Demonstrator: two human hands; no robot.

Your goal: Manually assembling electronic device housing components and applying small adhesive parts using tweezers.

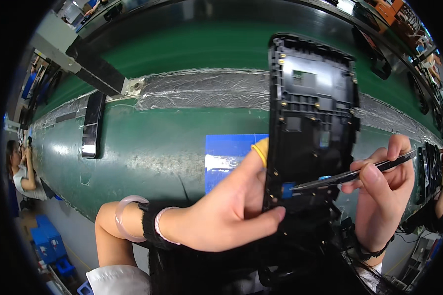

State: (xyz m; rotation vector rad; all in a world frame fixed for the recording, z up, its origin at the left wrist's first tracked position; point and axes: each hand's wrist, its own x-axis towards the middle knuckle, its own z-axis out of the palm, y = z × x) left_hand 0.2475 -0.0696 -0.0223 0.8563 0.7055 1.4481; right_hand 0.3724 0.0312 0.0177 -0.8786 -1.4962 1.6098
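Note:
My left hand [226,211] grips the lower left edge of a black plastic device housing [312,128], its thumb pressed on the near corner. A yellow finger cot [262,150] covers one of its fingertips. Held upright, the housing shows its ribbed inner side with small brass-coloured inserts and cut-outs. In my right hand [386,182] is a pair of dark tweezers [352,177], pinched between thumb and fingers. The tweezers' tip meets a small blue piece [288,190] near the housing's lower left; whether it grips the piece I cannot tell.
A blue sheet [231,155] lies on the green bench [147,162] behind my left hand. Farther left rests a black flat device [92,125], near a metal post [98,69]. Silver tape [202,88] borders the green belt [206,49]. Another person [22,172] sits at far left; blue bins [49,241] stand below.

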